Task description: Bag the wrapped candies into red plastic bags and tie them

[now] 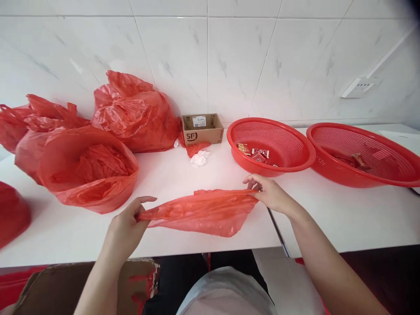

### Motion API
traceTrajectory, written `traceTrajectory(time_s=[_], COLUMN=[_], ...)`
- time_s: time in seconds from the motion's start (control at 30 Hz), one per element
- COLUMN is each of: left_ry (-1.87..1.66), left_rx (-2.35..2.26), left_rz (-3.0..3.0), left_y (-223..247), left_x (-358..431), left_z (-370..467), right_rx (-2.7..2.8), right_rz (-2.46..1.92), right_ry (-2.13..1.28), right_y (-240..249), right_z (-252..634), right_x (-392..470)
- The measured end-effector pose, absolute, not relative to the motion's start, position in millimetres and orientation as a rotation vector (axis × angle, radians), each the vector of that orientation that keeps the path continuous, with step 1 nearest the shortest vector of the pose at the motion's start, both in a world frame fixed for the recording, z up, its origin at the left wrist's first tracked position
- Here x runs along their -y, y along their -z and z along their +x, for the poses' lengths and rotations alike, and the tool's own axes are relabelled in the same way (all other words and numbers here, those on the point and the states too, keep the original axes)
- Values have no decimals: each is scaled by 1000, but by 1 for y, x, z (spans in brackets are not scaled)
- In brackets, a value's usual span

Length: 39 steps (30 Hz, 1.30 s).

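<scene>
Lt is bright, soft + fairly even, src out of frame. Tabletop [170, 175] & tiled wall [183, 57] read v. pale, wall greyer twd far R. Sm. highlights on piled bags [134, 113]; held bag [210, 212] looks translucent. Shadows under basins [287, 146] are faint; under-table R is near-blk. Top R corner goes dark. Wide-angle stretch at edges, esp. R basin [348, 175]. Packet [260, 158] print's too sm. to read.

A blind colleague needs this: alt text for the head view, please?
A person's left hand and right hand hold a red plastic bag spread between them over a white table. Beyond it, small packets lie in two red baskets beside a cardboard box, with more red bags at left.
</scene>
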<state>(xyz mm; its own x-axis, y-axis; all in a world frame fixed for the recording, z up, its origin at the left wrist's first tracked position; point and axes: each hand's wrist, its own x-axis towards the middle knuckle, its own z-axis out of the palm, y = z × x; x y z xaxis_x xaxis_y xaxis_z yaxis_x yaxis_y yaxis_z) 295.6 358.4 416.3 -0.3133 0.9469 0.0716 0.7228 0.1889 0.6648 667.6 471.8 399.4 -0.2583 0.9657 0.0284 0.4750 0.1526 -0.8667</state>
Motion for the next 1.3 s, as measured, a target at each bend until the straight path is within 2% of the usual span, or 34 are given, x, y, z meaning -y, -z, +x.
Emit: traceTrajectory(time_s=[0.1, 0.23, 0.3, 0.37, 0.43, 0.5, 0.57, 0.7, 0.8, 0.9, 0.97, 1.1, 1.17, 1.23, 1.3], left_ry=[-872, -849, -754, -780, -939, -1121, -1227, -1308, -1409, -1398, -1342, -1205, -1149, -1131, -1181], left_rx=[-2233, -2078, -1995, -1903, -1760, -1553, -1328, -1083, -1106, -1255, -1304, -1498, -1605, -1586, -1489], left_rz=[1891, 2108, 1921, 1680, 1466, 1221, 922, 341, 144, 177, 375, 821, 886, 827, 721], left_y=[-413, -412, -411, -410, -410, -412, -414, -410, -402, -403, -410, -422, -421, -417, -413], left_x=[-359, -364, -369, -373, -375, -373, -369, -362, -359, -354, -347, -334, -332, -333, -334], left_z=[317, 355, 359, 358, 359, 364, 369, 358, 339, 332, 336, 345, 344, 341, 339], right_rx=[1863, 1939, 1936, 1911, 1898, 2002, 2244, 2673, 2737, 2633, 2421, 2135, 2179, 2219, 2245], right_rz=[-1279, -1155, -1141, -1121, -1015, -881, -866, -1157, -1168, -1035, -1069, -1517, -1614, -1493, -1444], right_ry=[-1071, -1084, -996, -740, -509, -465, -475, -295, -444, -686, -632, -301, -432, -663, -690], right_y=[-403, -409, -419, -434, -448, -454, -448, -418, -412, -427, -438, -448, -449, -453, -459], right_z=[651, 628, 625, 621, 614, 603, 594, 603, 624, 642, 653, 677, 685, 689, 689], right_x=[-461, -459, -456, -446, -430, -416, -411, -432, -449, -459, -470, -492, -499, -505, -519])
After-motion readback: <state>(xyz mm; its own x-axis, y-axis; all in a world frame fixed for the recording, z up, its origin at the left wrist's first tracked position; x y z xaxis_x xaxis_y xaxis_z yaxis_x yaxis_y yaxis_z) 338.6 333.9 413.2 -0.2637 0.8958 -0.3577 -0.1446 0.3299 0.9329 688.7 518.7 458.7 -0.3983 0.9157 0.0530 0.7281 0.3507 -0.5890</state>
